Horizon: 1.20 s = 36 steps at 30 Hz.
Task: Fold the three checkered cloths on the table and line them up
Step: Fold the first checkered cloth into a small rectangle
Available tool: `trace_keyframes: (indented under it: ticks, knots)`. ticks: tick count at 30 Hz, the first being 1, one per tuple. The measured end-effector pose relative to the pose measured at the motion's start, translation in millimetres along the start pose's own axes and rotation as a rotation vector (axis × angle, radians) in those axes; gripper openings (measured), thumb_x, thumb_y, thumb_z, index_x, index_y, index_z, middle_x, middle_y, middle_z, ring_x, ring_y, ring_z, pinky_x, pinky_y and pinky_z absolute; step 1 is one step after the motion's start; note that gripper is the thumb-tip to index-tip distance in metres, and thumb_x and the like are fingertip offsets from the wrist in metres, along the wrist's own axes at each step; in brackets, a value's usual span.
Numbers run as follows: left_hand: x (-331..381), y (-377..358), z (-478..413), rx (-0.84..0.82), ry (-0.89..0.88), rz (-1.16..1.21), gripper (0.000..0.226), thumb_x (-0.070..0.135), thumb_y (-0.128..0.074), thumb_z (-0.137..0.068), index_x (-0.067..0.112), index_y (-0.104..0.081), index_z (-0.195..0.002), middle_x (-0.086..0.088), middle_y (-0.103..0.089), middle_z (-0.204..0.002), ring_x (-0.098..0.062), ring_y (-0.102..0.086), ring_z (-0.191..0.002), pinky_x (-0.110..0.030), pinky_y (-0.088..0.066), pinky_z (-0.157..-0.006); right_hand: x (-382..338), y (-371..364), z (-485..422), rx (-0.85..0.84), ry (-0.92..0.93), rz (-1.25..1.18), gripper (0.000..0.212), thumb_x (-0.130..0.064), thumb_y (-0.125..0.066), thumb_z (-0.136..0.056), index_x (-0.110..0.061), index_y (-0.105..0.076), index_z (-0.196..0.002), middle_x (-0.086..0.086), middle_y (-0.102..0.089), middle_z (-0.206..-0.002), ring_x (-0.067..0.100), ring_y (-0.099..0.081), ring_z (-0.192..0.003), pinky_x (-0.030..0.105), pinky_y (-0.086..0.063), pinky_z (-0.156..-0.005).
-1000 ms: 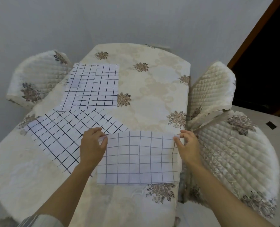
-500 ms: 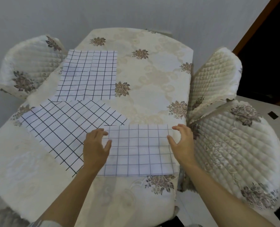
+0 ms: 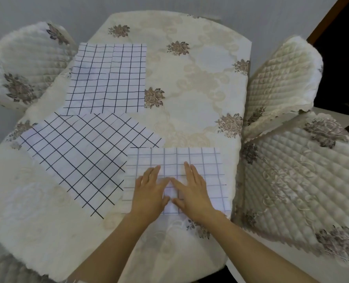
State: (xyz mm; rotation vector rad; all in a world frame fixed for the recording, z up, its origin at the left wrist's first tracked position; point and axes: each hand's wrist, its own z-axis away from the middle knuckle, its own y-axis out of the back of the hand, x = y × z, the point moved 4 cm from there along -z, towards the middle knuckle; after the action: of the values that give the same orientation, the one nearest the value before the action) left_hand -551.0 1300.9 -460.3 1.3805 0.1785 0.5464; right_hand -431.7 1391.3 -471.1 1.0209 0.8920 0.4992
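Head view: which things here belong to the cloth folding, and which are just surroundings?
Job:
- near checkered cloth, under left hand and right hand
- diagonal checkered cloth
- far checkered cloth
- table with floral tablecloth

Surroundings:
- quilted chair on the right
- quilted chair on the left

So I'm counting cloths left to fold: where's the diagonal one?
In the head view, the diagonal cloth lies unfolded at the table's left, its corner tucked under the near cloth.
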Motion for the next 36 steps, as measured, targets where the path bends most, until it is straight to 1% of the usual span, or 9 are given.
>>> trace_keyframes:
  ticks: [4,6,13,17,22,26,31,34,36]
  knots:
    - [-8,-4,1,-0.065,-0.018,-0.041,0.063,0.048,-0.068,-0.084,0.035,-0.044,-0.141,-0.007,-0.01,-0.164,-0.029,-0.007,-0.15,-0.048,-0.015,-0.117,1,-8,-1,-0.06,-0.035,0.063,0.069,-0.044,-0.058,-0.091,-0.034,-0.025,-0.151,0.014,0.026,-0.158,0.034,0.023,-0.145,0.051,0.0,-0.118]
    - [-14,-4,3,-0.108,-0.005,-0.071,0.066,0.051,-0.063,-0.087,0.037,-0.035,-0.145,-0.005,-0.002,-0.164,-0.029,-0.001,-0.15,-0.047,-0.011,-0.119,8,-8,1,-0.066,-0.08,0.088,0.071,-0.043,-0.06,-0.09,-0.035,-0.024,-0.15,0.015,0.027,-0.157,0.035,0.023,-0.145,0.051,0.0,-0.118]
    - [-35,-4,10,-0.112,0.086,-0.05,0.08,0.061,-0.059,-0.085,0.035,-0.024,-0.151,-0.007,-0.006,-0.164,-0.032,-0.003,-0.149,-0.051,-0.013,-0.118,53,0,19,-0.081,-0.27,0.092,0.082,-0.057,-0.058,-0.088,-0.043,-0.01,-0.152,0.014,0.027,-0.157,0.035,0.023,-0.145,0.052,-0.003,-0.117]
    - [-47,-3,11,-0.115,0.167,-0.092,0.083,0.064,-0.05,-0.088,0.028,-0.016,-0.154,-0.01,-0.004,-0.163,-0.033,-0.001,-0.149,-0.052,-0.014,-0.118,69,9,25,-0.06,-0.343,0.091,0.081,-0.058,-0.056,-0.088,-0.039,-0.012,-0.153,0.017,0.023,-0.158,0.035,0.02,-0.146,0.052,-0.005,-0.117]
    - [-22,-2,6,-0.117,0.069,-0.092,0.076,0.061,-0.051,-0.089,0.031,-0.02,-0.152,-0.009,0.004,-0.164,-0.031,0.004,-0.15,-0.051,-0.008,-0.119,43,5,17,-0.038,-0.258,0.08,0.082,-0.057,-0.059,-0.086,-0.035,-0.016,-0.152,0.015,0.027,-0.157,0.033,0.023,-0.145,0.048,0.001,-0.118]
    - [8,-12,12,-0.109,-0.07,-0.06,0.067,0.056,-0.06,-0.087,0.035,-0.034,-0.146,-0.006,0.002,-0.164,-0.029,0.002,-0.151,-0.051,-0.008,-0.12,16,-10,15,-0.066,-0.168,0.07,0.082,-0.055,-0.061,-0.086,-0.035,-0.017,-0.152,0.014,0.028,-0.157,0.032,0.025,-0.145,0.049,0.002,-0.118]
    - [-11,-22,24,-0.04,-0.045,-0.01,0.072,0.048,-0.081,-0.069,0.032,-0.053,-0.133,-0.013,-0.033,-0.156,-0.037,-0.033,-0.141,-0.056,-0.036,-0.107,33,-15,30,-0.045,-0.276,0.047,0.085,-0.059,-0.06,-0.084,-0.04,-0.013,-0.152,0.012,0.03,-0.156,0.031,0.026,-0.144,0.046,0.006,-0.117]
    - [-36,-23,33,0.0,-0.025,-0.027,0.068,0.054,-0.071,-0.078,0.031,-0.049,-0.138,-0.014,-0.029,-0.157,-0.038,-0.029,-0.142,-0.058,-0.035,-0.107,61,-5,44,-0.002,-0.38,0.032,0.087,-0.065,-0.06,-0.081,-0.045,-0.012,-0.151,0.012,0.028,-0.158,0.031,0.023,-0.145,0.049,0.001,-0.117]
    - [-54,-24,40,0.014,0.008,-0.054,0.068,0.064,-0.05,-0.084,0.033,-0.043,-0.144,-0.013,-0.025,-0.159,-0.038,-0.026,-0.144,-0.057,-0.033,-0.108,80,0,55,-0.003,-0.441,0.049,0.088,-0.068,-0.059,-0.08,-0.047,-0.01,-0.15,0.011,0.025,-0.158,0.031,0.02,-0.146,0.05,-0.001,-0.118]
